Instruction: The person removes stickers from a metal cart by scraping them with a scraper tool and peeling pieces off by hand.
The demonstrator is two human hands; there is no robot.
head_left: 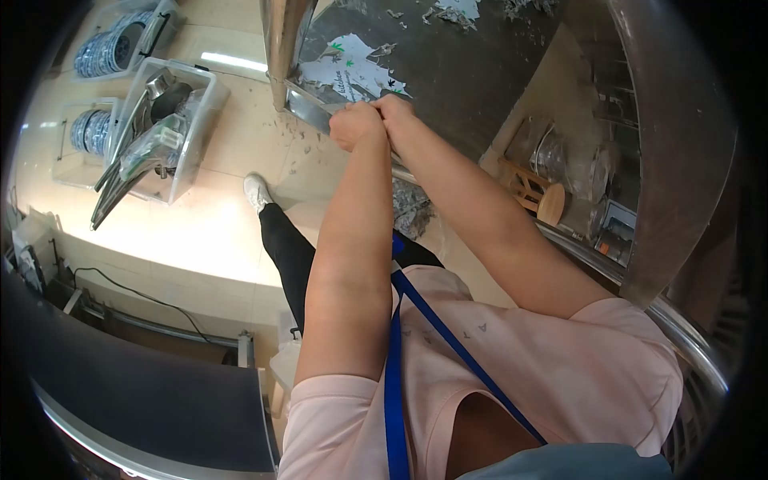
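Observation:
My left hand (358,126) is closed in a fist at the near edge of a dark, smooth panel (456,80). Right beside it, touching, my right hand (393,110) is closed too. A thin pale edge shows by the left fist, but what the fingers hold is hidden. Just beyond the hands, a torn white sticker (352,68) with green and black leaf prints and the word "kitchen" clings to the panel. Curled grey shreds (454,16) lie farther up the panel. A metal rim (308,106) runs along its near edge.
On the tiled floor at left, a clear plastic bin (196,132) holds metal pans and utensils. Stacked blue-patterned bowls (100,52) sit in another bin. Crumpled grey scraps (410,210) lie below the panel. At right are a wooden rack (528,188) and a metal rail (584,256).

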